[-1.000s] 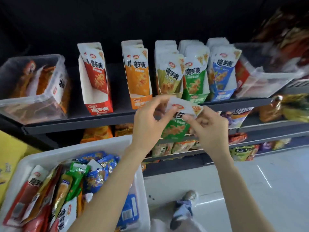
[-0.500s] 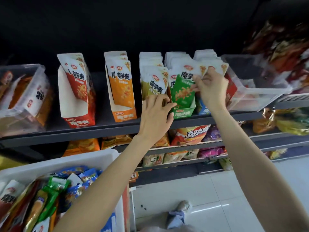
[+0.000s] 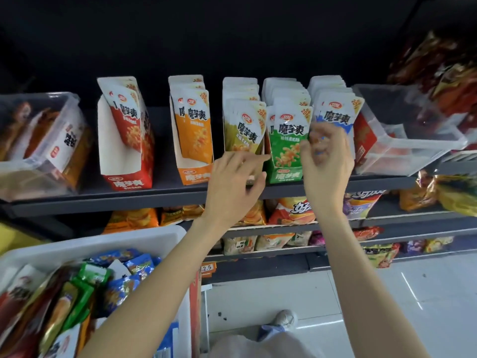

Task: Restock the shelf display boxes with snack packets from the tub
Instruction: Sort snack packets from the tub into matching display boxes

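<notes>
Five display boxes stand in a row on the dark shelf (image 3: 160, 196): red (image 3: 129, 177), orange (image 3: 195, 175), yellow (image 3: 241, 130), green (image 3: 286, 174) and blue (image 3: 335, 117). A green snack packet (image 3: 286, 140) stands at the front of the green box. My right hand (image 3: 326, 164) is just right of it, blurred, fingers loosely curled against its right edge and holding nothing. My left hand (image 3: 232, 186) hovers before the base of the yellow box, fingers spread. The white tub (image 3: 108, 242) at lower left holds several mixed packets (image 3: 77, 293).
A clear plastic bin (image 3: 38, 151) sits left of the boxes and another (image 3: 407, 143) right of them. Lower shelves carry chip bags (image 3: 291, 210). White tiled floor (image 3: 361, 306) lies below, with my shoe (image 3: 285, 319) on it.
The green packet went from both hands up into the green box and now stands there. My right hand has let go and dropped beside it; my left hand rose toward the yellow box.
</notes>
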{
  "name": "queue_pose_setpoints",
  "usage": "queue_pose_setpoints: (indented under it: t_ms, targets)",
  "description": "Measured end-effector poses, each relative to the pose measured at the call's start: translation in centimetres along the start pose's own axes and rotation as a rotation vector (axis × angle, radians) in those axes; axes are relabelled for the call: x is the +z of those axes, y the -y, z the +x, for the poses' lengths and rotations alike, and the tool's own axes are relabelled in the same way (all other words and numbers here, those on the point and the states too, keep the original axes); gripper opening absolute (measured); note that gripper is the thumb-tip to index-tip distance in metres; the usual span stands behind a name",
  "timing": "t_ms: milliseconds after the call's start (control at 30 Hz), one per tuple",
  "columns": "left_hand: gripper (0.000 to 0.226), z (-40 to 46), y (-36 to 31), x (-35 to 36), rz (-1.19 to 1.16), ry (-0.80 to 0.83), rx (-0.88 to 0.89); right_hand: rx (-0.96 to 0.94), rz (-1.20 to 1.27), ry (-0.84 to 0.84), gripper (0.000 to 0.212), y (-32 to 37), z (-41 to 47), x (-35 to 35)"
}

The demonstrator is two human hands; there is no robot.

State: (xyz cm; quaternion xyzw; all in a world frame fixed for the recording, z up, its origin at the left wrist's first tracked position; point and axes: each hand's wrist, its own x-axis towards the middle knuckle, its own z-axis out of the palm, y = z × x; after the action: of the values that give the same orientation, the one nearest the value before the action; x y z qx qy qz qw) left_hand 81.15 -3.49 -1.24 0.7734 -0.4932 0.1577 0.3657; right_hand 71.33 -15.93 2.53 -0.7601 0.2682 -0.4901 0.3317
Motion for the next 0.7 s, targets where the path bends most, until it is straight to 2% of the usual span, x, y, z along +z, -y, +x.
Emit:
queue_pose_setpoints:
  t_ms: [100, 233, 300, 367, 533, 700]
  targets:
    - [0.024, -3.0, 0.7, -3.9, -0.171, -0.149, -0.163, -0.024, 0.076, 0.181, 0.015, 2.9, -4.6, 0.4]
    - [0.018, -9.3, 3.3, -9.9, -0.251, -0.315, -0.382, -0.085, 0.074, 0.651, 0.012, 5.6, -10.6, 3.2]
    - [0.018, -13.2, 5.1, -12.8, -0.228, -0.331, -0.496, -0.170, 0.020, 0.872, 0.015, 6.5, -13.4, 5.4]
    - [0.019, -17.3, 7.1, -15.5, -0.115, -0.238, -0.579, -0.230, -0.040, 1.049, 0.017, 7.4, -15.9, 7.7]
    - [0.030, -25.8, 12.3, -19.2, 0.241, 0.169, -0.780, -0.293, -0.231, 1.349, 0.035, 8.7, -21.4, 12.9]
    - [0.040, -27.6, 14.4, -20.0, 0.319, 0.367, -0.787, -0.228, -0.321, 1.415, 0.041, 8.7, -25.1, 18.0]
